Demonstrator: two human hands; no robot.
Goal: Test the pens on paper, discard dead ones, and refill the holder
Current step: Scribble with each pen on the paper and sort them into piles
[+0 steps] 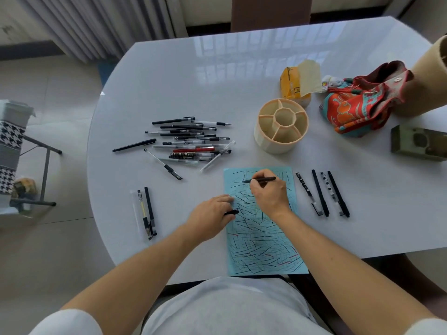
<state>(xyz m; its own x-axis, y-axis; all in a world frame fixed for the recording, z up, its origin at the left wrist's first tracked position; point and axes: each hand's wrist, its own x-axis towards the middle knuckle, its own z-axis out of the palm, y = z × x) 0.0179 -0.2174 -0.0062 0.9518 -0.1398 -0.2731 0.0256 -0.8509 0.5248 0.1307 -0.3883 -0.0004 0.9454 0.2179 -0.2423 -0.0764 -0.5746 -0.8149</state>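
A light blue sheet of paper covered in scribbled lines lies at the table's front edge. My right hand grips a black pen with its tip touching the upper part of the sheet. My left hand presses on the sheet's left edge and holds a black pen cap. A pile of several pens lies left of centre. The round beige pen holder, with divided compartments, stands empty. Three pens lie in a row on the left, several pens on the right.
The white table carries a yellow tissue pack, a red patterned cloth bag, a cardboard tube and a green box at the right. A folding rack stands on the floor at the left.
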